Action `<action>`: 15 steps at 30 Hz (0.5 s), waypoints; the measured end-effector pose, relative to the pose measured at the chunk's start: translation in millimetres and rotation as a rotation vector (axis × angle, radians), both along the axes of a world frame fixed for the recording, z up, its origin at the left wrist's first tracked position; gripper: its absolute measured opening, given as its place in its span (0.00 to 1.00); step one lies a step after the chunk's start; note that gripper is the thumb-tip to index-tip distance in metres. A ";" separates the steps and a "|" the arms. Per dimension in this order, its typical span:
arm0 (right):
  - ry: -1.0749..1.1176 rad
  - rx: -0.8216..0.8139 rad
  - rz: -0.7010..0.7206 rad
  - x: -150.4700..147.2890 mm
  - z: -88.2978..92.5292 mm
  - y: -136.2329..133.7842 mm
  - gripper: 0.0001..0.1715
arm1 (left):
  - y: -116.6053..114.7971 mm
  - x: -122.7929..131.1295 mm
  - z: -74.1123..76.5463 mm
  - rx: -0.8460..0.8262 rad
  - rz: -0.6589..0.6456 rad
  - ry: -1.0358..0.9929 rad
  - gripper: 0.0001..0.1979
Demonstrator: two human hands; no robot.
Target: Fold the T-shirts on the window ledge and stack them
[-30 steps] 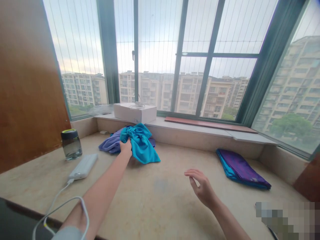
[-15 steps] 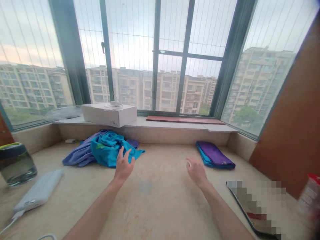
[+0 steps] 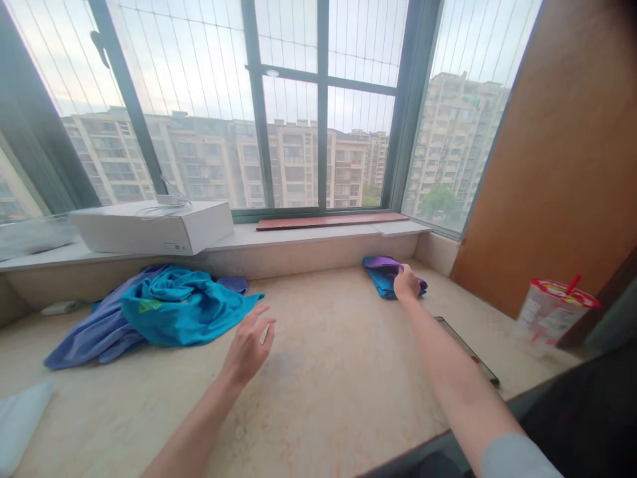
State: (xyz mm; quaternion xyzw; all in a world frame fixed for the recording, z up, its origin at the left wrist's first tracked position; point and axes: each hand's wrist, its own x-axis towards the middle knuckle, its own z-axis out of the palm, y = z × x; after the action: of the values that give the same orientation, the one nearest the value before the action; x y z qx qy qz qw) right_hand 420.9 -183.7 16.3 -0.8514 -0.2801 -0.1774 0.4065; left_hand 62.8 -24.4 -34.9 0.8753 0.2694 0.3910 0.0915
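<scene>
Bare counter lies open between the hands. Right hand rests on the folded cloth by the wall; grasp unclear. Left hand hovers open-fingered, empty.

- A white box sits on the window ledge at about ten o'clock, with a white cable coiled on top.
- A drink cup with a red-trimmed lid and red straw stands at three o'clock, near the wooden wall panel.
- A dark flat phone lies on the stone counter at about four o'clock.
- A reddish board lies along the ledge at twelve o'clock.
- A small white object lies at nine o'clock against the ledge step.
</scene>
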 end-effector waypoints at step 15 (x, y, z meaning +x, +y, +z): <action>0.931 0.555 1.212 -129.4 -26.4 27.9 0.24 | -35.1 17.5 -4.2 -0.195 -0.101 0.186 0.36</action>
State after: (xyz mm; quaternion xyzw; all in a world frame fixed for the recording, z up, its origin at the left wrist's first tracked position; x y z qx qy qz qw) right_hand 291.5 -155.8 -10.1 -0.4065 -0.4406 0.3828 0.7029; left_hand 80.3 -59.5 -39.1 0.9072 0.2690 0.2749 0.1705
